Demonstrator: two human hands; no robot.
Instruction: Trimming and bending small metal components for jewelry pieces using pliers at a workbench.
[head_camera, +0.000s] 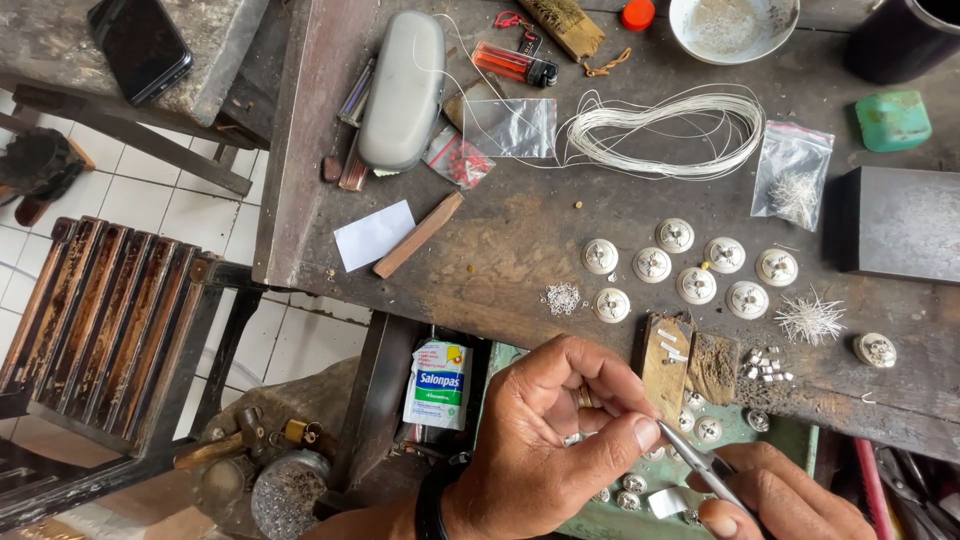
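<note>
Now pinching a small silver piece (572, 438) in left hand (545, 440) fingertips, just below bench edge (560, 335) — right hand (780, 495) closed around tweezers (700, 462), tips at thumb. Best kept steady, braced near wooden peg (665, 365) — light squeeze only.

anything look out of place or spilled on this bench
Nothing looks spilled or damaged. One round silver piece lies apart at the bench's right edge, away from the main group. The left hand and right hand share tweezers.
</note>
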